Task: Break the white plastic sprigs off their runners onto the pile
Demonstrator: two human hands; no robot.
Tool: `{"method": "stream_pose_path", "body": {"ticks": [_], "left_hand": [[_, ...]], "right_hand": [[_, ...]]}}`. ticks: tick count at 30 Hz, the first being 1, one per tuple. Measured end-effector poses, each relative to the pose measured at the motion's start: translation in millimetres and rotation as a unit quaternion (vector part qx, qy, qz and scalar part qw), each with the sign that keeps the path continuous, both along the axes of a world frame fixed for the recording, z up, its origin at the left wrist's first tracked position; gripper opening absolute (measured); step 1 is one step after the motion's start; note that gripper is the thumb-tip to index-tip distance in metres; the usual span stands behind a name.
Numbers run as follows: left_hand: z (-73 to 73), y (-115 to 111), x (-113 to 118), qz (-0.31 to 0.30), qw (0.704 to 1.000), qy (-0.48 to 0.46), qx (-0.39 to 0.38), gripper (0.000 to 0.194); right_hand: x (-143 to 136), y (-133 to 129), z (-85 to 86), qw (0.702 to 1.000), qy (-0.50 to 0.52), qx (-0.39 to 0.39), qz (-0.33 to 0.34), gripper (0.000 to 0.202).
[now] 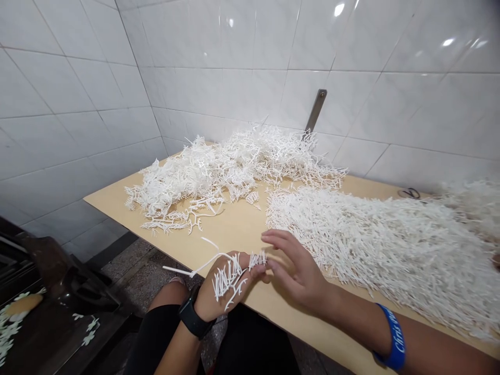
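Observation:
My left hand (206, 301) is closed around a white plastic branched piece (226, 278), with rows of thin prongs and forked stems sticking out over the back of the hand and past the fingertips. One long stem of the piece points out to the left. My right hand (302, 276) hovers just right of the left fingertips, its fingers apart and its thumb close to the prongs; whether the thumb touches them I cannot tell. Both hands are over the near edge of a tan board table (234, 229).
A tangled heap of white branched pieces (203, 169) lies at the back left. On the right spreads a wide pile of small loose white stems (375, 239). A metal bar (315, 112) leans on the tiled wall. Dark furniture (58, 281) with white flower shapes stands at lower left.

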State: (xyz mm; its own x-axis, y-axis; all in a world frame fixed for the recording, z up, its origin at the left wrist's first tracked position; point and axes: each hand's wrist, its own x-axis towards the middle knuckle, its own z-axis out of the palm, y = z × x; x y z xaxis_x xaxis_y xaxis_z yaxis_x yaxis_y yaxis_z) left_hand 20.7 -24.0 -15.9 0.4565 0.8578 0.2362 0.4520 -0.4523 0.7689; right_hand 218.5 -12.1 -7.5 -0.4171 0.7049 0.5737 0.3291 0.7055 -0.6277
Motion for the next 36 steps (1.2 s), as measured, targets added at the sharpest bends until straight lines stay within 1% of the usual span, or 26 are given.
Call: {"method": "stream_pose_path", "body": {"ticks": [2,3,4,6,8,11,14,17,21,24,27,31,36], "left_hand": [[-2.3,-0.5,-3.0,-0.008,0.996,0.031,0.086,0.037],[-3.4,-0.5,-4.2,-0.009,0.993,0.035,0.114,0.036],[-4.3,-0.2,-4.9,-0.008,0.991,0.034,0.126,0.035],[-4.6,0.6,-4.9,-0.009,0.994,0.029,0.103,0.032],[-2.5,1.5,-3.5,-0.001,0.998,0.027,0.052,0.03],[3.8,1.8,-1.6,0.028,1.0,0.011,-0.008,0.034],[10.0,1.1,-2.8,0.087,0.994,-0.031,-0.06,0.04],[13.3,0.9,-5.3,0.124,0.985,-0.065,-0.1,0.043],[12.4,1.4,-6.4,0.123,0.985,-0.054,-0.112,0.042],[10.1,1.2,-5.2,0.114,0.986,-0.044,-0.111,0.039],[9.7,0.8,-2.5,0.107,0.987,-0.052,-0.11,0.034],[12.9,0.2,1.5,0.086,0.985,-0.063,-0.133,0.031],[13.5,-1.3,3.4,0.093,0.983,-0.068,-0.139,0.023]], "right_hand": [[-0.2,-0.2,-0.2,0.999,-0.016,-0.004,0.05,0.032],[-0.2,-0.2,-0.7,0.998,-0.02,-0.006,0.066,0.028],[-0.1,-0.3,-1.2,0.997,-0.02,-0.007,0.073,0.023],[-0.1,-0.7,-2.4,0.997,-0.01,-0.007,0.07,0.013],[-0.2,-0.9,-3.2,0.998,-0.004,-0.011,0.056,0.007],[-0.1,0.4,-3.2,0.999,-0.01,-0.032,0.014,0.011],[0.3,3.0,-1.6,0.997,-0.014,-0.074,-0.024,0.013],[0.4,4.3,0.3,0.994,-0.011,-0.108,-0.032,0.016],[-0.3,3.7,0.0,0.99,0.018,-0.141,-0.014,0.012],[-1.0,3.1,-2.2,0.987,0.044,-0.153,-0.009,0.017],[-1.7,3.2,-3.3,0.987,0.049,-0.15,-0.008,0.019],[-1.9,4.3,-1.8,0.989,0.045,-0.142,-0.001,0.023],[-1.7,5.2,1.3,0.995,-0.001,-0.099,0.018,0.011]]}}
